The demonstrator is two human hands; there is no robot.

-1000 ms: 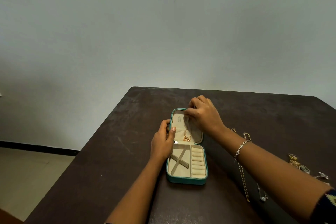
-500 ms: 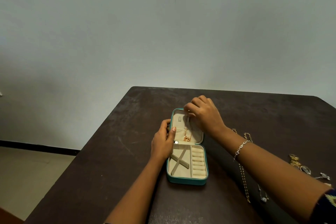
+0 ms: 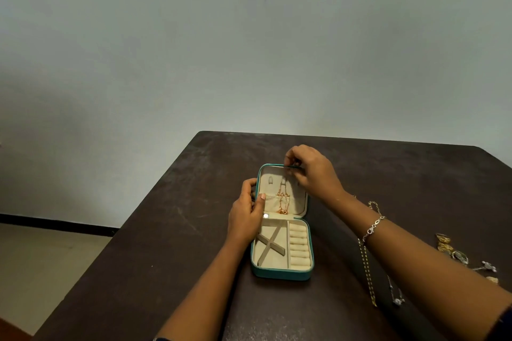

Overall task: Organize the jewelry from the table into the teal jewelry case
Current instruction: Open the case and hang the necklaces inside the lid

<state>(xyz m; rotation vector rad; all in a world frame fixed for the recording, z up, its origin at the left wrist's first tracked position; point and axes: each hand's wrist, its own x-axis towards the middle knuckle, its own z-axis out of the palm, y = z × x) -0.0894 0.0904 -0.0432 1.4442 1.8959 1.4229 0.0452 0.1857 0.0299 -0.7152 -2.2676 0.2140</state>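
Teal case (image 3: 279,274) with cream lining, lying open near the middle of a dark brown table (image 3: 166,257); lid folded flat away from the person, base nearer. Base: crossed dividers (image 3: 270,243) on the left side; a column of ring rolls (image 3: 298,248) on the right. Lid: a gold necklace (image 3: 282,198) runs down its middle from a small hook, bunched at the lower end.

Left hand (image 3: 245,219) grips the case's left edge by the hinge; fingers wrapped round the outside, thumb laid on the lid lining. Right hand (image 3: 313,171) at the lid's far rim, fingers and thumb curled close together; possibly pinching the necklace's upper end or the rim itself, cannot tell which. Silver bracelet (image 3: 374,225) on the right wrist.

Right of the case, partly behind the right forearm: a long chain (image 3: 367,271) lying on the table; farther right, a cluster of gold rings (image 3: 443,242) and small silver pieces (image 3: 484,266). Pale grey-green wall (image 3: 249,36) behind.
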